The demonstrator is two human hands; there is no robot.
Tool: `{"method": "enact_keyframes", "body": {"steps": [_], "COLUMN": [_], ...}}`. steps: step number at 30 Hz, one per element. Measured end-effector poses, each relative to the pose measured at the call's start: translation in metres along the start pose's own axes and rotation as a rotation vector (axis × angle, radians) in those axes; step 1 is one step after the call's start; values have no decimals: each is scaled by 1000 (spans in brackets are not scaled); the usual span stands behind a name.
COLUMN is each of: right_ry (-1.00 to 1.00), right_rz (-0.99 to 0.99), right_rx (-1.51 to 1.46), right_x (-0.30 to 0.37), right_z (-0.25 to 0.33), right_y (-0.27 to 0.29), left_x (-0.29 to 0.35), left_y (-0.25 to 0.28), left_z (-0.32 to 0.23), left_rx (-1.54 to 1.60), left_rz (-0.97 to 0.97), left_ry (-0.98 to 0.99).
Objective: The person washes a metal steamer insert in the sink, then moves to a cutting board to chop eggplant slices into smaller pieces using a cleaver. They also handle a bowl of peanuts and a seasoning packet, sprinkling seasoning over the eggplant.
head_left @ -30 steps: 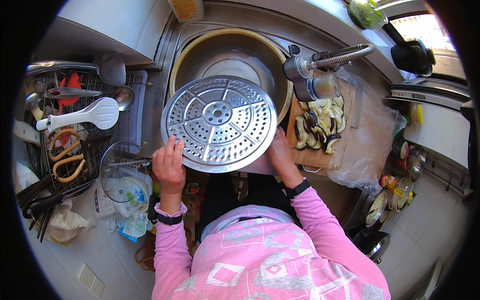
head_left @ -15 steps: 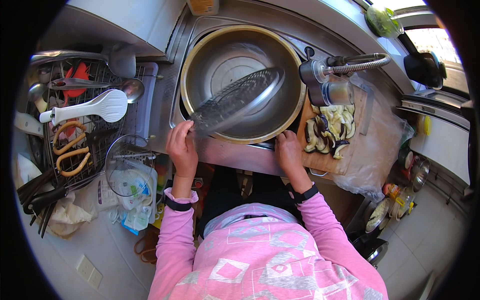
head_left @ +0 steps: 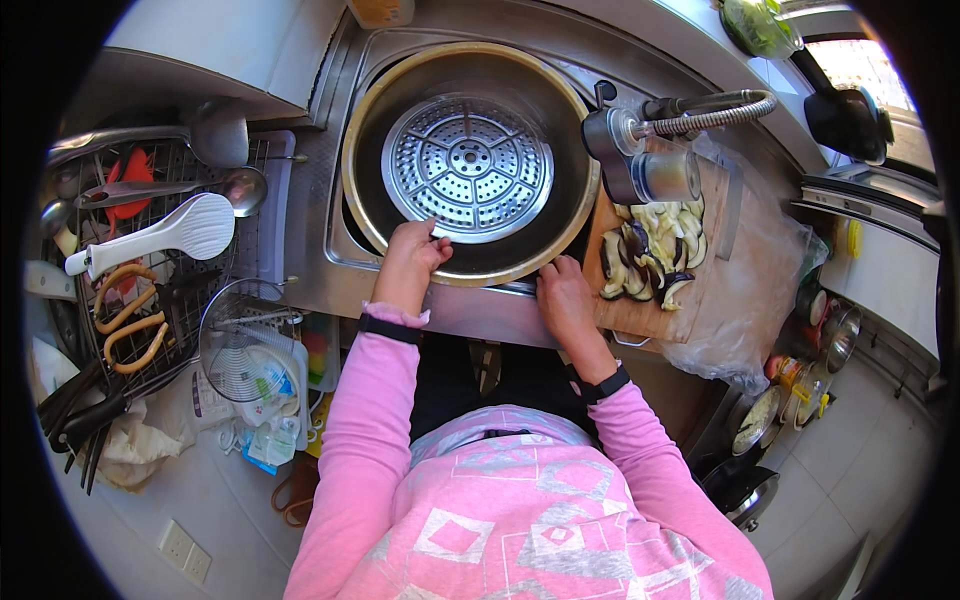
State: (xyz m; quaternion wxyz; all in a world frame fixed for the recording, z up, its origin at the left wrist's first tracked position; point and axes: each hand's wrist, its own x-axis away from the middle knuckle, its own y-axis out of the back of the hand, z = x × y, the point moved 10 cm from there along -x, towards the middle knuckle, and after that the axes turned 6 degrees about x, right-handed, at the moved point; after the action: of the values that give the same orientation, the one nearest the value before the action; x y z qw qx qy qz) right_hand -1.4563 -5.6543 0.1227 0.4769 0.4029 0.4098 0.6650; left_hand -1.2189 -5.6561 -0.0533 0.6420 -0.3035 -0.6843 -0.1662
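Note:
A round metal steamer rack (head_left: 468, 168), full of small holes, lies nearly flat inside a large metal basin (head_left: 362, 225) with a golden-brown rim. The basin stands in the sink. My left hand (head_left: 412, 262) reaches over the near rim, its fingers closed at the rack's near edge. At the basin's near right, my right hand (head_left: 568, 300) has curled fingers on the rim; its fingertips are partly hidden. Beside it, a wooden cutting board (head_left: 640, 318) carries sliced eggplant (head_left: 655, 250).
A faucet (head_left: 625, 150) with a flexible metal hose reaches over the board. Clear plastic film (head_left: 765, 290) lies right of it. To the left, a wire rack holds a white rice paddle (head_left: 195, 228), a ladle (head_left: 245, 190) and scissors (head_left: 130, 340). A wire strainer (head_left: 245, 340) hangs nearby.
The steamer rack, tilted up and blurred before, now lies nearly flat within the basin. My left hand has moved right and inward over the rim. My right hand stays at the rim.

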Motion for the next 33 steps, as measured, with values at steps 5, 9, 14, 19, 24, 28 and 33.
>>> {"method": "enact_keyframes", "body": {"steps": [5,9,14,19,24,28,33], "right_ry": [-5,38,39,-1,59,36,61], "right_rz": [-7,27,16,81,40,91,91], "right_rx": [-22,-52,-71,-88,-111,-102,-89], "right_x": [0,-1,0,1,1,0,4], "right_z": [-3,-1,-2,-8,-3,-4,0], "right_y": [-1,-1,1,-8,0,-1,-3], "left_x": [-25,-21,-12,64,174,252,316], "left_y": [-10,-26,-19,-29,-69,-81,-84], "left_z": [11,13,8,-12,-52,-77,-110], "left_rx": [136,117,6,-295,-415,-635,-805], "left_rz": [47,66,-112,46,252,236,136], "left_ry": [-29,-88,-28,-213,-657,-981,-1323]}}
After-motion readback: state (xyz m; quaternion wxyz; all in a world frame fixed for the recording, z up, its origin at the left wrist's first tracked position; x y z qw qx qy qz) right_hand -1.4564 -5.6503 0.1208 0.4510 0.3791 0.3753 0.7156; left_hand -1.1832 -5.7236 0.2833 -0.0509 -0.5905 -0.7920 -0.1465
